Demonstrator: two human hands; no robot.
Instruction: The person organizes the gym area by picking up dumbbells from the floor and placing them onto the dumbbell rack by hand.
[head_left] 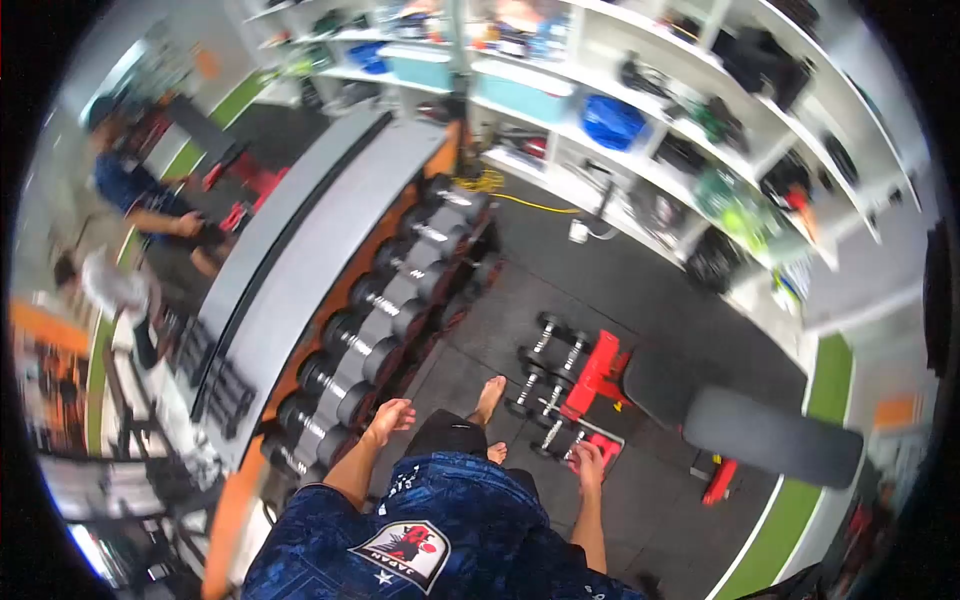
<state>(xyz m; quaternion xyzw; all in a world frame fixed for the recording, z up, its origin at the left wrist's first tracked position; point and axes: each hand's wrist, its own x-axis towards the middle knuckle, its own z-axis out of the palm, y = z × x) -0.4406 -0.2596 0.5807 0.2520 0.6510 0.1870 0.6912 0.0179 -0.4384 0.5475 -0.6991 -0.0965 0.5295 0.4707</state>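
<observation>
My left hand [392,419] hangs in the air near the dumbbell rack [262,385], palm side partly showing, fingers loosely bent and apart, with nothing in it. My right hand [588,461] is held low on the other side of my body, its fingers loosely apart. In this view it overlaps the end of a small chrome-handled dumbbell [553,440]; whether they touch I cannot tell, though the hand looks well above the floor. Beyond that, several more dumbbells [543,338] lie on the black floor beside a red-framed weight bench [597,375]. Heavier black dumbbells [361,345] fill the rack.
The bench's black pad [772,437] extends to the right. White shelves [560,130] with bags and a blue bundle [612,122] line the back. A yellow cable [535,204] lies on the floor. Two people, one in a dark shirt [130,183], one in white [115,285], are at left.
</observation>
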